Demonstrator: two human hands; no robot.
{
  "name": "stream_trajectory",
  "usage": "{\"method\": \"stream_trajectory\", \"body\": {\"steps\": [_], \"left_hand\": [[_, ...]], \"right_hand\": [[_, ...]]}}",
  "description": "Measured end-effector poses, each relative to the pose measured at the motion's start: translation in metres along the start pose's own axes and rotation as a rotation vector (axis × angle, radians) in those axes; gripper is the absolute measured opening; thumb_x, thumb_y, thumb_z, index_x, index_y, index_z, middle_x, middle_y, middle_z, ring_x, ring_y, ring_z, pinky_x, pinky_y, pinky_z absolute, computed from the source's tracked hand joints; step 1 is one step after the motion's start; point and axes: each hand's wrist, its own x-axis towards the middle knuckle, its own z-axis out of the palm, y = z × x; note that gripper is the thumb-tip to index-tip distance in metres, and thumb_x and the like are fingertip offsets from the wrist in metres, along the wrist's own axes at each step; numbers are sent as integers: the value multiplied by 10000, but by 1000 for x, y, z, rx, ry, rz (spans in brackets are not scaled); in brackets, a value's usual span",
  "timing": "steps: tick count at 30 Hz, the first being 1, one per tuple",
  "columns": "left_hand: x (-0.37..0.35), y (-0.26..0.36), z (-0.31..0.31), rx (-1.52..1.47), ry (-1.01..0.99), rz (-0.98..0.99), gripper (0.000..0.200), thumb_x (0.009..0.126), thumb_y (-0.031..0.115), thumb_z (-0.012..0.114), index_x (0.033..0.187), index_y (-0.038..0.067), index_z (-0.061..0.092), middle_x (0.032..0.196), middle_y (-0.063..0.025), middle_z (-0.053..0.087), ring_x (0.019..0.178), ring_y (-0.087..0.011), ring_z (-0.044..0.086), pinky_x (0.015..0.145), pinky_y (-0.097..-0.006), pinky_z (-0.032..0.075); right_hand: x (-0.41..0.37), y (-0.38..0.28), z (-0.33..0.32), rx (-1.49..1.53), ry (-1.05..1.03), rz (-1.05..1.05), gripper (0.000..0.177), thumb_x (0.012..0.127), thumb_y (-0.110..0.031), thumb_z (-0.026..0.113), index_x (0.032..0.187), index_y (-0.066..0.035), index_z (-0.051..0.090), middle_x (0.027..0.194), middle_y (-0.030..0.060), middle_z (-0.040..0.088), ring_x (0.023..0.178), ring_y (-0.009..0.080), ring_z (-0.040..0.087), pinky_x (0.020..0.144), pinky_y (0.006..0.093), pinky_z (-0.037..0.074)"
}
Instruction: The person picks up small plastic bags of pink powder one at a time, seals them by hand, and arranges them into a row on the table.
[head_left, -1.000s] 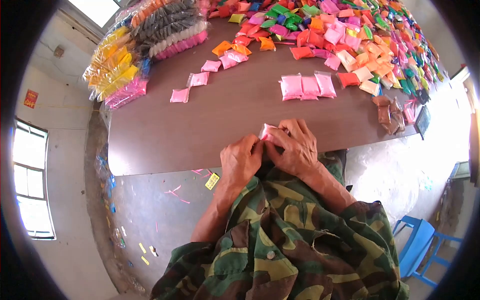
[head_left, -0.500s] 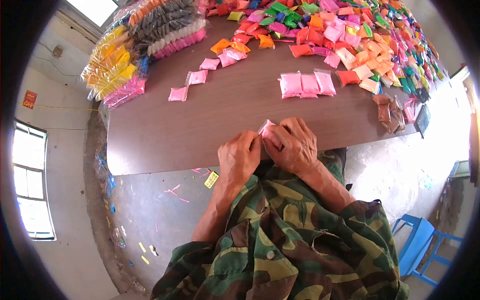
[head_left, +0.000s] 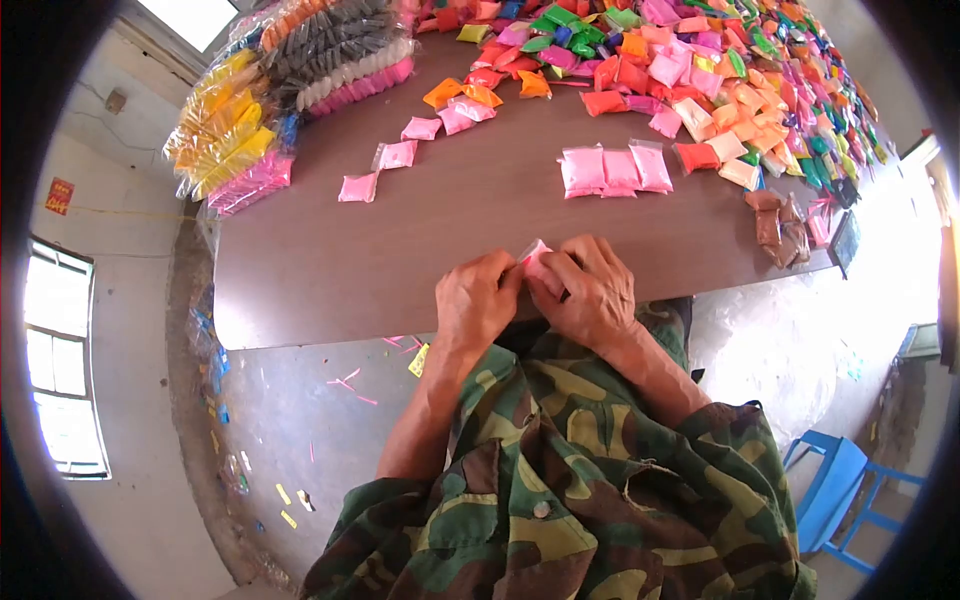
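A small clear packet with pink filling [head_left: 537,260] is held between my two hands at the table's front edge. My left hand [head_left: 477,298] is closed, its fingertips pinching the left edge of the packet. My right hand [head_left: 588,290] has its thumb and fingers wrapped around the packet's body, hiding most of it. Ahead of my right hand, several pink packets [head_left: 617,170] lie side by side on the brown table [head_left: 450,215]. Further left, a loose line of pink packets [head_left: 357,187] runs toward the back.
A large heap of multicoloured packets [head_left: 700,75] covers the back right. Stacked bags of yellow, grey and pink packets [head_left: 225,130] stand at the back left. Brown packets [head_left: 780,228] lie near the right edge. A blue stool [head_left: 835,485] stands on the floor, lower right.
My left wrist and forearm have shifted slightly left, covering more of the yellow card on the floor. My right hand stays in place around the packet.
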Motion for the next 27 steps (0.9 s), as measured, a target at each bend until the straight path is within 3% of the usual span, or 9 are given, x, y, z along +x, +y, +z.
{"method": "stream_trajectory", "body": {"steps": [5, 11, 15, 19, 22, 27], "left_hand": [[8, -3, -10, -15, -50, -92, 154, 974, 191, 746, 885, 65, 734, 836, -170, 754, 795, -442, 729, 713, -547, 567], [2, -1, -1, -15, -4, 26, 144, 978, 187, 773, 905, 64, 758, 791, -167, 741, 743, -416, 739, 656, -508, 564], [12, -18, -12, 86, -44, -78, 158, 976, 227, 780, 919, 80, 769, 822, -163, 754, 772, -414, 746, 679, -500, 574], [10, -8, -11, 0, -45, -49, 170, 982, 239, 779, 931, 78, 773, 831, -167, 755, 777, -417, 743, 685, -496, 570], [10, -1, -4, -7, -73, -21, 162, 982, 225, 772, 941, 69, 771, 823, -170, 752, 772, -417, 741, 681, -493, 564], [18, -15, -16, 84, -63, -74, 143, 990, 192, 761, 952, 54, 767, 808, -178, 744, 770, -416, 742, 676, -493, 557]], "right_hand": [[2, 1, -1, 7, 4, -6, 266, 796, -179, 904, 1023, -114, 781, 961, 60, 636, 865, 325, 675, 738, 447, 573], [1, 1, -2, 6, 4, -4, 271, 782, -176, 908, 1008, -106, 777, 970, 65, 643, 869, 329, 682, 740, 448, 575], [0, 0, -2, 14, 3, 10, 267, 782, -174, 909, 1000, -99, 775, 966, 66, 640, 873, 326, 684, 735, 451, 575], [-1, 3, 1, 13, 13, -12, 236, 819, -191, 874, 1005, -118, 749, 986, 58, 621, 883, 312, 672, 728, 448, 575], [1, 1, -2, 25, 15, 3, 296, 769, -152, 900, 1039, -106, 788, 1062, 62, 686, 914, 327, 702, 760, 446, 594], [5, -5, -9, 20, -37, -41, 292, 781, -131, 874, 1062, -132, 791, 1124, 54, 709, 928, 316, 702, 771, 430, 603]]}}
